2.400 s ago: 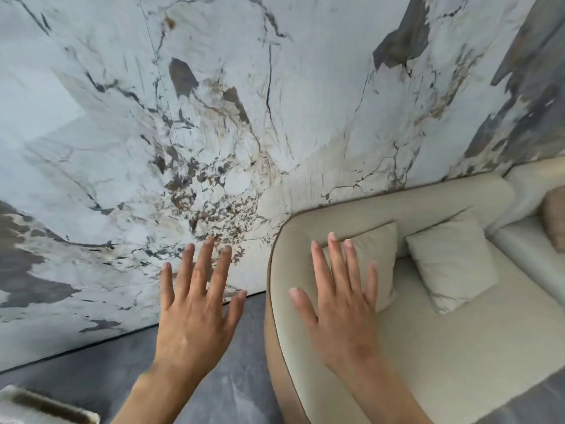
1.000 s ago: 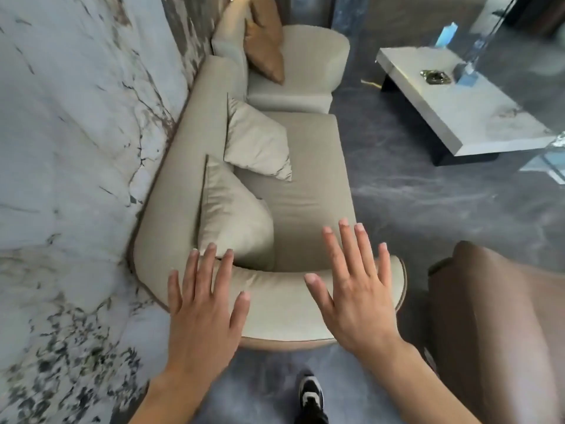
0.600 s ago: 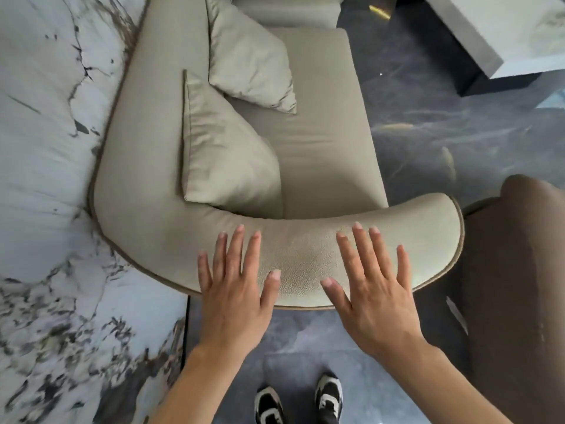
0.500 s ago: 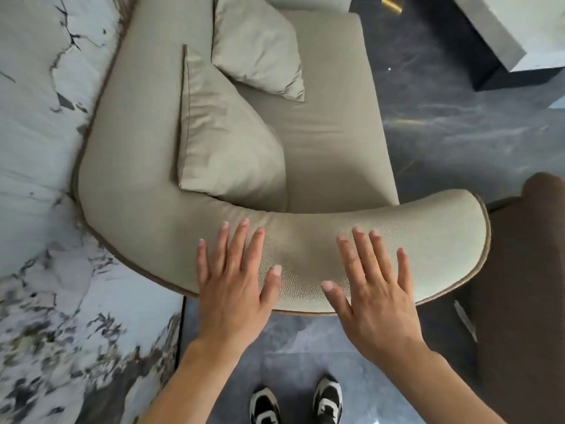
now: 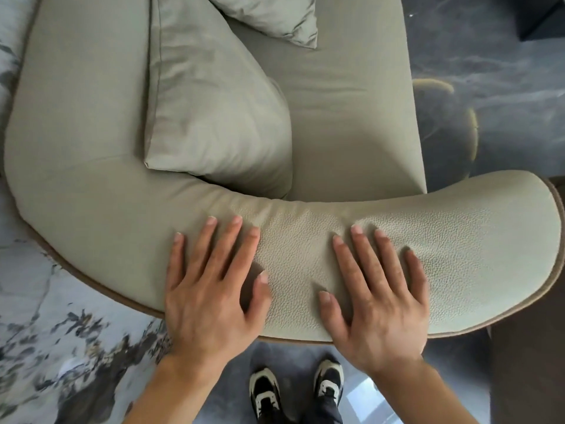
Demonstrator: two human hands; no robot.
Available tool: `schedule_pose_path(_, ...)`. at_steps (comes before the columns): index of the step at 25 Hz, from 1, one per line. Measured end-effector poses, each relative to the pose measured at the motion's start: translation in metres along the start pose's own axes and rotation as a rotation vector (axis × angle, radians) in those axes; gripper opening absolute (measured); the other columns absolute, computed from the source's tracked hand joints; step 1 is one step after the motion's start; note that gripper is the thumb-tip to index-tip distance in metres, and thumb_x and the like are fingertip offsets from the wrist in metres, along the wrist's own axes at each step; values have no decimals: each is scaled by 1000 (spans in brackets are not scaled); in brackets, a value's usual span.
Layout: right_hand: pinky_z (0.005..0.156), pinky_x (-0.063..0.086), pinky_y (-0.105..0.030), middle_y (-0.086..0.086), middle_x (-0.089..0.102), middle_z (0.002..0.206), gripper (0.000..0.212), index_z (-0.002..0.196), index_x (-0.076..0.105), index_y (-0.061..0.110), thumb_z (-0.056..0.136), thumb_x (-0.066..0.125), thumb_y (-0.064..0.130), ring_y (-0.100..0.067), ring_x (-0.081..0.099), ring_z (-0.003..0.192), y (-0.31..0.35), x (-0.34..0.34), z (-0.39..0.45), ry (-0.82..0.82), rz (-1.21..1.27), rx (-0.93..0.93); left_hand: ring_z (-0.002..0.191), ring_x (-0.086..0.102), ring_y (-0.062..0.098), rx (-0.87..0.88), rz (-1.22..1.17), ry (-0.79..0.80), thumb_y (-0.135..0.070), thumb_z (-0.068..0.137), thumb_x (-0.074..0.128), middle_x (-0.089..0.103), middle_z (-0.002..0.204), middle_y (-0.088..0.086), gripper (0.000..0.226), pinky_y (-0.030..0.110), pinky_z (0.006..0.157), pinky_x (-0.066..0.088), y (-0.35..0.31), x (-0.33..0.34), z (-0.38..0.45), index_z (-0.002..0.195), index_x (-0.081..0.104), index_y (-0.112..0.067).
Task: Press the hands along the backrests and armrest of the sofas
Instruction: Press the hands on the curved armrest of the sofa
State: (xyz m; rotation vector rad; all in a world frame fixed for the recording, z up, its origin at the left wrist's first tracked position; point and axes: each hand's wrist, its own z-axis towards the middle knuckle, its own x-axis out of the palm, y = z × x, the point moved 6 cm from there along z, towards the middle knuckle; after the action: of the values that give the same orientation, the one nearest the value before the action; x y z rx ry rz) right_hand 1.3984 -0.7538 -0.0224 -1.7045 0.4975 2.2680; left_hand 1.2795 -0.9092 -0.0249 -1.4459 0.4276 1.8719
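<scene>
A beige leather sofa fills the view from above, and its curved armrest [image 5: 458, 237] runs across the middle. My left hand [image 5: 211, 289] lies flat on the armrest's left-centre part, fingers spread, palm down. My right hand [image 5: 379, 292] lies flat beside it to the right, fingers spread too. The leather dents under both hands. Neither hand holds anything. The backrest [image 5: 79, 96] curves up the left side along the wall.
Two beige cushions lean on the seat, a large cushion [image 5: 214, 111] and a smaller cushion [image 5: 272, 16] behind it. A marble wall [image 5: 36, 332] stands at left. Dark glossy floor [image 5: 489, 71] lies at right, a brown chair [image 5: 532, 362] at the right edge. My shoes [image 5: 293, 390] are below the armrest.
The view swung from the wall down onto the sofa's end. Both hands came down from hovering onto the armrest and now lie flat on it, denting the leather.
</scene>
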Motion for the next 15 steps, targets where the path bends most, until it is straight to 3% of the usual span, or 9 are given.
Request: schedule_pose_path(15, 103, 35, -59, -5, 50, 144, 57, 137, 53, 19, 91, 43, 50, -29, 43, 135, -20, 14, 65, -70, -7, -24, 132, 51, 32, 63, -35, -117, -33, 94, 41, 63, 134, 6, 43, 59, 109, 33, 2, 18, 65, 124, 67, -14)
